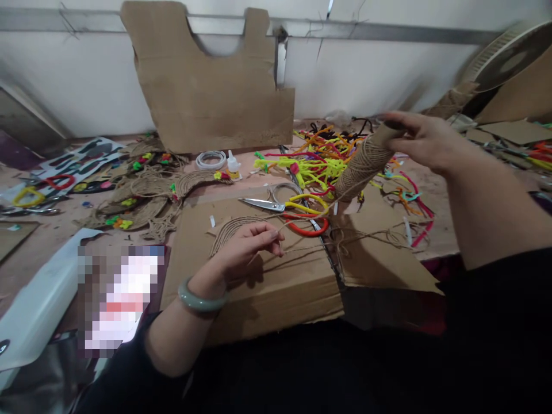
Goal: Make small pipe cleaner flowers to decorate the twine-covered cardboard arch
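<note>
My right hand [425, 141] grips the upper end of a tilted spool of jute twine [364, 167], held above the table. My left hand [259, 241] pinches a strand of twine [302, 248] over the cardboard sheet [198, 224]. Partly behind my left hand lies a curved piece of twine rows [235, 230] on a cardboard backing. Scissors [263, 204] with yellow and red handles rest on the cardboard between my hands, blades pointing left. Loose loops of twine trail over the cardboard below the spool.
Bright pipe cleaners [319, 161] are heaped behind the scissors. A small glue bottle [233, 167] stands beside a coil of white cord [211, 160]. Finished-looking twine shapes [157, 224] lie at left, near a phone [125, 299]. A cut cardboard panel [215, 98] leans on the wall.
</note>
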`<control>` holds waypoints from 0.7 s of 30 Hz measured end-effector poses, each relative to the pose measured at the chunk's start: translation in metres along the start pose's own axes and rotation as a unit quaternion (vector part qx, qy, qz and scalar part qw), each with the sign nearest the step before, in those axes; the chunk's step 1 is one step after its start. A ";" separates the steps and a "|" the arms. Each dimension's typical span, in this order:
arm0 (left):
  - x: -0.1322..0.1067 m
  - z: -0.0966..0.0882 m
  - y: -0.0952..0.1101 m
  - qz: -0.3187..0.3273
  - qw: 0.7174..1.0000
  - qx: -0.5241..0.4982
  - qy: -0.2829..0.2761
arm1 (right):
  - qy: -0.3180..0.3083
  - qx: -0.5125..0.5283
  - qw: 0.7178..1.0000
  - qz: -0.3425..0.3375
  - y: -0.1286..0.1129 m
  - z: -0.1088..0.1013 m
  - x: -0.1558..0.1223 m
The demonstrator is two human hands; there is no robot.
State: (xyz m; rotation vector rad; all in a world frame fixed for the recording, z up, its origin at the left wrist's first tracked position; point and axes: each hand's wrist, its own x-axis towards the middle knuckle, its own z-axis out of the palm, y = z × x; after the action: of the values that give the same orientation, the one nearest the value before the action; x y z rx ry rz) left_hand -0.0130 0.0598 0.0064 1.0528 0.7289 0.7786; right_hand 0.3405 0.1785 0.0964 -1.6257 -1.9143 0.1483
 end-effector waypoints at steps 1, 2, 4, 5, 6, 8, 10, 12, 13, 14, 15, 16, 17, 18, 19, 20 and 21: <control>0.000 0.000 0.000 -0.001 1.000 -0.002 0.000 | -0.022 -0.023 0.999 -0.002 -0.007 -0.003 0.001; 0.000 -0.001 -0.001 -0.001 1.000 -0.003 0.000 | -0.040 -0.056 0.998 -0.001 -0.014 -0.006 0.002; 0.000 -0.001 -0.001 -0.005 1.000 -0.006 0.001 | -0.044 -0.158 0.986 0.022 -0.027 -0.010 0.003; 0.000 -0.002 -0.002 -0.007 1.000 -0.009 0.001 | -0.043 -0.214 0.975 0.040 -0.032 -0.012 0.003; 0.000 -0.002 -0.002 -0.009 1.000 -0.011 0.002 | -0.044 -0.256 0.964 0.057 -0.036 -0.014 0.003; 0.000 -0.003 -0.003 -0.013 1.000 -0.010 0.000 | -0.062 -0.265 0.960 0.068 -0.040 -0.018 0.004; -0.001 -0.003 -0.003 -0.017 1.000 -0.003 -0.002 | -0.095 -0.197 0.975 0.037 -0.040 -0.022 0.005; -0.002 -0.003 -0.003 -0.020 1.000 0.000 0.001 | -0.116 -0.147 0.982 0.004 -0.038 -0.024 0.005; -0.002 -0.003 -0.003 -0.021 1.000 -0.001 0.002 | -0.115 -0.151 0.982 -0.003 -0.037 -0.024 0.005; -0.003 -0.003 -0.003 -0.020 1.000 -0.002 0.003 | -0.104 -0.174 0.979 0.000 -0.037 -0.023 0.005; -0.003 -0.003 -0.002 -0.018 1.000 -0.002 0.001 | -0.090 -0.209 0.974 0.010 -0.038 -0.021 0.006; -0.003 -0.002 -0.002 -0.015 1.000 -0.001 0.000 | -0.075 -0.247 0.966 0.027 -0.040 -0.018 0.006; -0.003 -0.002 -0.001 -0.011 1.000 -0.002 0.000 | -0.063 -0.283 0.956 0.050 -0.043 -0.016 0.007; -0.002 -0.002 -0.001 -0.008 1.000 -0.004 -0.001 | -0.056 -0.314 0.945 0.077 -0.046 -0.013 0.008; -0.002 -0.002 0.000 -0.004 1.000 -0.008 -0.002 | -0.053 -0.335 0.935 0.104 -0.049 -0.012 0.008; -0.002 -0.002 0.000 0.000 1.000 -0.013 -0.005 | -0.047 -0.345 0.930 0.122 -0.053 -0.010 0.008; -0.002 -0.002 0.001 0.005 1.000 -0.017 -0.006 | -0.036 -0.346 0.929 0.125 -0.057 -0.010 0.006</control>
State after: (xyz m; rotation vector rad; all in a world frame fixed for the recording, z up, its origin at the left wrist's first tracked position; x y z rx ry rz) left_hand -0.0158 0.0591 0.0072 1.0300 0.6979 0.7907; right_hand 0.2963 0.1674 0.1329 -2.3483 -1.9197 -0.4225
